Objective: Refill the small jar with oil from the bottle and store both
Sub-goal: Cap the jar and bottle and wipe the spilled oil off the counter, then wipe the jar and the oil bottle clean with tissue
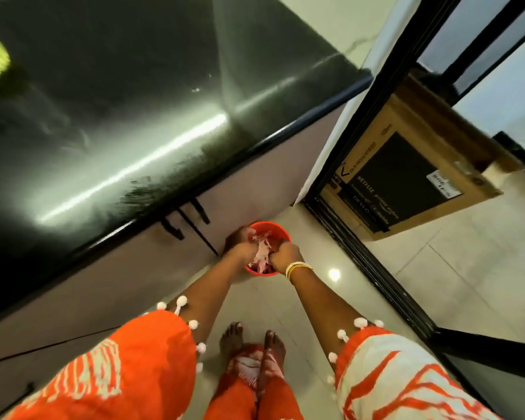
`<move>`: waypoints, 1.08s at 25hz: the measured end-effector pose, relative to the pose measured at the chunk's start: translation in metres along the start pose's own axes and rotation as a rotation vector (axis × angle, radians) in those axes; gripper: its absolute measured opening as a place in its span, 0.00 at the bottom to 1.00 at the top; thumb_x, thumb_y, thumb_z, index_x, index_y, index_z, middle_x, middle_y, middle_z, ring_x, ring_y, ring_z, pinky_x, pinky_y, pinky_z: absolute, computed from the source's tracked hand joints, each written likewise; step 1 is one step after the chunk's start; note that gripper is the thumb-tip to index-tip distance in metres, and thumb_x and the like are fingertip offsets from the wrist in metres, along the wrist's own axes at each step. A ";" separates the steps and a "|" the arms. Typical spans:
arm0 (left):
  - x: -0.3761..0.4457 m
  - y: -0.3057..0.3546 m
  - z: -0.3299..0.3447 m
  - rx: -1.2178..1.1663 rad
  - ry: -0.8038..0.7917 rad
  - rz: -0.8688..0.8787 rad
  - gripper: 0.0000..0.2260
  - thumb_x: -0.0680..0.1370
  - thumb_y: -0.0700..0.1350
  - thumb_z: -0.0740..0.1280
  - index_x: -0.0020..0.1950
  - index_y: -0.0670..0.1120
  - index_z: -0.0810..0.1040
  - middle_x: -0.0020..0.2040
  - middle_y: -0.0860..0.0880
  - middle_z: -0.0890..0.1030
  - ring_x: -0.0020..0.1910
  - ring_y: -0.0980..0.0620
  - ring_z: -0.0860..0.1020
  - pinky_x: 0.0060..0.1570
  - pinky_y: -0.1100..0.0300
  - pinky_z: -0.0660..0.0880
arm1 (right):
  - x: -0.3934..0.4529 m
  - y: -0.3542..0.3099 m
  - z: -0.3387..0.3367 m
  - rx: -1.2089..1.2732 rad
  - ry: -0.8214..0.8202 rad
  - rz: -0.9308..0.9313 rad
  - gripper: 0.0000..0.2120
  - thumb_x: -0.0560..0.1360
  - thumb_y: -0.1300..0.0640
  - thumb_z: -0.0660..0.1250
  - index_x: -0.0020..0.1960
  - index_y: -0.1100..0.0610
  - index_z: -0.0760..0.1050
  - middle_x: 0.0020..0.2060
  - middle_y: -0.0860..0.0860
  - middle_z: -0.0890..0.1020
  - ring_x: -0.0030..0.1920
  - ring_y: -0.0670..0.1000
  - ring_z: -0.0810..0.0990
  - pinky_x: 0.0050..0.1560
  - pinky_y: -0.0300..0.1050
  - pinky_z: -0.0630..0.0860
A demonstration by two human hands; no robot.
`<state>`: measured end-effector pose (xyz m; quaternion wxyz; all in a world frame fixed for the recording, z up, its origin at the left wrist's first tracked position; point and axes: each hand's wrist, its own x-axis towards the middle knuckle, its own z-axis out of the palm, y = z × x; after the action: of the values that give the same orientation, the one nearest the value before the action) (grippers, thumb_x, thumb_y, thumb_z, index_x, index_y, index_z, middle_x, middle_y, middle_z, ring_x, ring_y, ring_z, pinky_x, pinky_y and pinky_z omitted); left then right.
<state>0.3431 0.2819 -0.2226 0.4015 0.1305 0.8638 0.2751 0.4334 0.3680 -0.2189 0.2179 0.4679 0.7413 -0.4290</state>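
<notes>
Left hand (243,249): fingers curled closed on the pale pink crumpled cloth (262,253) inside the small round red plastic bucket (281,230) on the floor.
Right hand (285,254): fisted on the same cloth, just beside the left hand.
Jar and bottle: neither shows anywhere; I cannot tell where they stand.
Risk: wet or greasy hands may slip on a bottle; the bucket, right under both hands, could tip if the cloth is tugged.
Surface: the glossy black stone surface (103,116) lies up and left of the hands.
Writing: the brown cardboard box (412,165), beyond the right hand, reads "NETFLIX", "prime video", "DEVLO"; smaller print is illegible.

Red bucket (281,231) beside black counter (103,116), cardboard box (412,165).
</notes>
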 end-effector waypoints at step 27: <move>-0.229 -0.104 -0.372 -0.184 0.944 0.162 0.12 0.75 0.39 0.62 0.55 0.47 0.80 0.46 0.47 0.84 0.46 0.47 0.80 0.48 0.57 0.75 | -0.214 -0.355 0.102 -0.065 0.007 -0.930 0.13 0.70 0.59 0.57 0.48 0.50 0.78 0.40 0.54 0.84 0.42 0.56 0.83 0.49 0.54 0.81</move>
<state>0.2052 -0.0433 0.0553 -0.0471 0.0225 0.9107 0.4098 0.2126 0.1051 0.0351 0.0144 0.0805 0.8862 -0.4560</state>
